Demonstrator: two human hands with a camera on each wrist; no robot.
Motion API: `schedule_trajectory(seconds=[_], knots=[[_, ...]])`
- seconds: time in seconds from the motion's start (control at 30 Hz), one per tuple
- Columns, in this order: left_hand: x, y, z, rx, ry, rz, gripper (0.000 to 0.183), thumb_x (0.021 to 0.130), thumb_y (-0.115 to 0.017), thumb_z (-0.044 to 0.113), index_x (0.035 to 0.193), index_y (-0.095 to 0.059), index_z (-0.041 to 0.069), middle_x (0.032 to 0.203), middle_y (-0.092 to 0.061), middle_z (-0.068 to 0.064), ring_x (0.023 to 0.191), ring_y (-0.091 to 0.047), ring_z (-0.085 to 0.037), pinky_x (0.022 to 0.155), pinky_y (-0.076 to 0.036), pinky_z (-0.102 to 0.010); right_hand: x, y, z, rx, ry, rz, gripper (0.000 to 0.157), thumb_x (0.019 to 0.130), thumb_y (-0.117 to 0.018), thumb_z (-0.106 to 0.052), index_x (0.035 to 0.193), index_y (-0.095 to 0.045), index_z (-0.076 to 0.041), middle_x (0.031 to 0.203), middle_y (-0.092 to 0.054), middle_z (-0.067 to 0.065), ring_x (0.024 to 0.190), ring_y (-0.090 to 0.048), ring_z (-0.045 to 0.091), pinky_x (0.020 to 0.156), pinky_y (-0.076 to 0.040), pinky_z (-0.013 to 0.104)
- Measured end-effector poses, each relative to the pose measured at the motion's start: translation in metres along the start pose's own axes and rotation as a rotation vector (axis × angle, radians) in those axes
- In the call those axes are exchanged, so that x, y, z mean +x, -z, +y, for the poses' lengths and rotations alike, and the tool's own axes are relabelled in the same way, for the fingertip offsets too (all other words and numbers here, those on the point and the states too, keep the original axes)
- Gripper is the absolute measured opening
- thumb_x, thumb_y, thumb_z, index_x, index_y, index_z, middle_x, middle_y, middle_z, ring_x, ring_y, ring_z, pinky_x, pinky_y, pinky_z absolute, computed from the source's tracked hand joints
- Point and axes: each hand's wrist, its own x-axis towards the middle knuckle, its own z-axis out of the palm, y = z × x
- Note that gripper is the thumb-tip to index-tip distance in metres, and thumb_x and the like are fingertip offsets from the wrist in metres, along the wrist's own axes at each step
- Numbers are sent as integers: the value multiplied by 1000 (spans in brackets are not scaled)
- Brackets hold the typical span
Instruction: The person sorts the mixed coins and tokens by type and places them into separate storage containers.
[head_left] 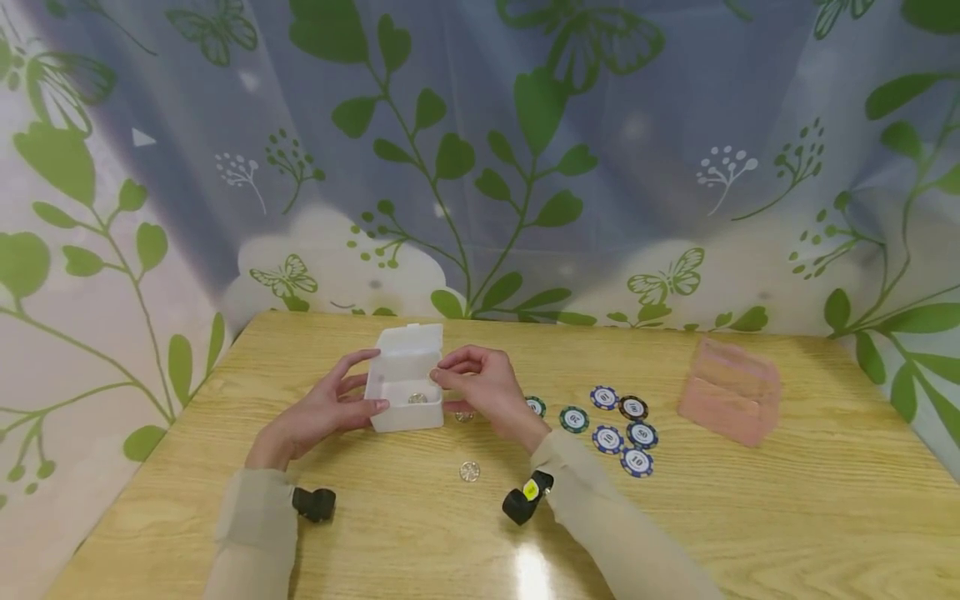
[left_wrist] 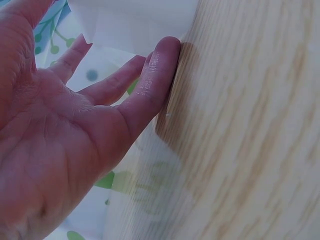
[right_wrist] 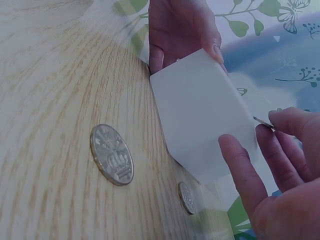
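Right hand, pinched coin; head view only — box interior, chips

the box is plain white, the coins silvery.

Numbers are legible on chips lying on the table, inward from its right edge. Three read 10: the first blue chip, nearest the far edge; the second blue chip; and the third blue chip, farthest from it. The black chip reads 100; the dark chip, 50. The green chip appears to read 20. Raised markings on the coin farthest from the far edge are too unclear to read.
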Motion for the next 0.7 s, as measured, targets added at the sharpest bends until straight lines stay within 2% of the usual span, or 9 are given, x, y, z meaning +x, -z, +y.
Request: schedule_trajectory(seconds=[0.7], knots=[[0,1,1,-15,-4,-12,85,97,-72,19,160,-16,27,161,-28,-24,125,-57,-27,95,-57,-34,0,0,-1,17,12,-4,18,93,-75,-11,108,-69,-3,96,-69,5,92,-72,23,80,-62,49]])
